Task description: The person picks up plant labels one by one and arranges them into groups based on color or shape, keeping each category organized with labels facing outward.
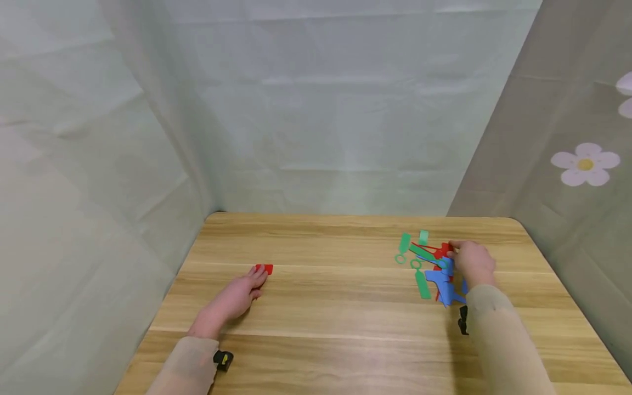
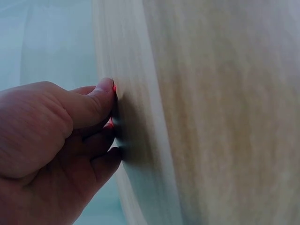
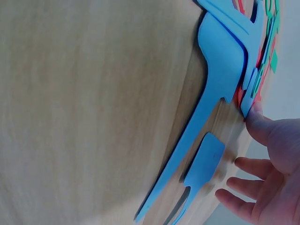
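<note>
In the head view my left hand (image 1: 242, 293) lies palm down, fingertips resting on a small red tag (image 1: 269, 269) that is flat on the wooden table. Only slivers of that tag show past the fingers in the left wrist view. Over at the right, my right hand (image 1: 473, 262) reaches the far side of a loose pile of thin plastic tags; thumb and index finger pinch a red tag (image 1: 444, 248). The right wrist view shows the thumb (image 3: 262, 127) against the pile edge and other fingers spread apart. Blue tags (image 3: 220, 56) with long thin tails overlap nearby.
Green tags (image 1: 422, 284), some with a ring end, lie along the pile's left side. One blue tag (image 3: 205, 159) lies apart, close to the right fingers. Pale cloth (image 1: 336, 120) hangs behind the table (image 1: 336, 340), and each wrist wears a small black device.
</note>
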A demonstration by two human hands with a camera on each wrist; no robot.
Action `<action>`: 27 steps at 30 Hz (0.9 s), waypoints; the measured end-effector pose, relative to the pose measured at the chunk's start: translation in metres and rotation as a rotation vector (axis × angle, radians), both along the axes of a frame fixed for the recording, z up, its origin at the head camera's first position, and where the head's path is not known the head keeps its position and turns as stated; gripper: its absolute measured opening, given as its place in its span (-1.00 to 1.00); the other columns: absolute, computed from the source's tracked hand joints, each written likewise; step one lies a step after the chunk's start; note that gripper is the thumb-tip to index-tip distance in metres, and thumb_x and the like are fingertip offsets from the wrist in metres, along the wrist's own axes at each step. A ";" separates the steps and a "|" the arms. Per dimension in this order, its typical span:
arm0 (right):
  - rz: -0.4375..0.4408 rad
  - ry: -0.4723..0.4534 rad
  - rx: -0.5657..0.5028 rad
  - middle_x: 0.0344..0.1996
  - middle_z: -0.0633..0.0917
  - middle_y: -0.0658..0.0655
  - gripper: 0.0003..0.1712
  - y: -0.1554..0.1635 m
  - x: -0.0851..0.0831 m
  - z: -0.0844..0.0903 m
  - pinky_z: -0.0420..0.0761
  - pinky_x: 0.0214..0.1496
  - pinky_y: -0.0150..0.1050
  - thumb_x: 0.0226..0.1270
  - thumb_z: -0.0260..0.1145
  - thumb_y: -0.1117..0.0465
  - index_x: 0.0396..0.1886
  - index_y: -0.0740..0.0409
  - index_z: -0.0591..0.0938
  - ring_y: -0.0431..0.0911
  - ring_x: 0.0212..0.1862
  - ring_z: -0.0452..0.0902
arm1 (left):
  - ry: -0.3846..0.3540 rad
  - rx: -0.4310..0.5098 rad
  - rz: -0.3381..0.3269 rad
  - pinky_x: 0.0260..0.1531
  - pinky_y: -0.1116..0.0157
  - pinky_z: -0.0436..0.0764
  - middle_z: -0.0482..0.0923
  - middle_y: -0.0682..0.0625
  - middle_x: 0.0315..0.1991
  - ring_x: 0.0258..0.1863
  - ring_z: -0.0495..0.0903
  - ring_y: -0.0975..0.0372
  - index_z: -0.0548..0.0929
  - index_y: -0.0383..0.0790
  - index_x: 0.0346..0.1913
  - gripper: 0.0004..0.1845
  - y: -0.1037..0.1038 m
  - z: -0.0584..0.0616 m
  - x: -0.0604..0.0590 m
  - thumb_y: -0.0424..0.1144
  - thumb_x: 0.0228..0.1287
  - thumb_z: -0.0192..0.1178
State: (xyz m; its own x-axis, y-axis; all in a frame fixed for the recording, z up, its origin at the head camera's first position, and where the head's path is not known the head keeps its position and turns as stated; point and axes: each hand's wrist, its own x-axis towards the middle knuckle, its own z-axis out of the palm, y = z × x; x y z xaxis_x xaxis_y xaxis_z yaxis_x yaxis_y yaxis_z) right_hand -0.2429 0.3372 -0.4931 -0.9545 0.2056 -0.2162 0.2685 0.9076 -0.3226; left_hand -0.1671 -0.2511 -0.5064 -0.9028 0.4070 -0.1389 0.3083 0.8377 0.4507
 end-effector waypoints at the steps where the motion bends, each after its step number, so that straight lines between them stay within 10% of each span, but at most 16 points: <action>1: -0.007 0.002 0.004 0.45 0.37 0.62 -0.36 0.000 0.000 0.000 0.58 -0.18 0.11 0.61 0.33 0.04 0.57 0.11 0.48 0.57 0.31 0.39 | -0.002 0.000 -0.001 0.52 -0.22 0.26 0.20 -0.38 0.60 0.60 0.15 -0.28 0.41 -0.51 0.52 -0.45 0.000 0.000 0.000 -0.47 0.56 0.18; 8: -0.010 -0.010 0.015 0.56 0.06 0.69 -0.36 0.000 0.002 0.004 0.60 0.02 0.31 0.64 0.29 0.07 0.61 0.07 0.43 0.66 0.46 0.14 | -0.013 -0.012 -0.006 0.53 -0.20 0.24 0.19 -0.36 0.62 0.62 0.13 -0.26 0.39 -0.49 0.54 -0.45 0.003 -0.001 -0.003 -0.46 0.58 0.16; 27: -0.032 0.004 0.007 0.44 0.39 0.60 -0.41 -0.007 0.003 0.001 0.56 -0.16 0.09 0.60 0.35 0.08 0.53 0.07 0.54 0.49 0.24 0.47 | -0.017 -0.023 0.020 0.52 -0.20 0.25 0.20 -0.36 0.61 0.61 0.15 -0.26 0.41 -0.48 0.53 -0.45 0.001 -0.001 0.000 -0.48 0.56 0.18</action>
State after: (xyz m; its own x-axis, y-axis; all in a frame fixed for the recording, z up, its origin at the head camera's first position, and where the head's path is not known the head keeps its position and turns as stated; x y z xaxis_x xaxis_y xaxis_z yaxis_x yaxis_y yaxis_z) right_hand -0.2398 0.3304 -0.4918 -0.9481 0.2378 -0.2113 0.2966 0.9007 -0.3175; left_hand -0.1672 -0.2502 -0.5074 -0.9080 0.3859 -0.1629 0.2845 0.8536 0.4365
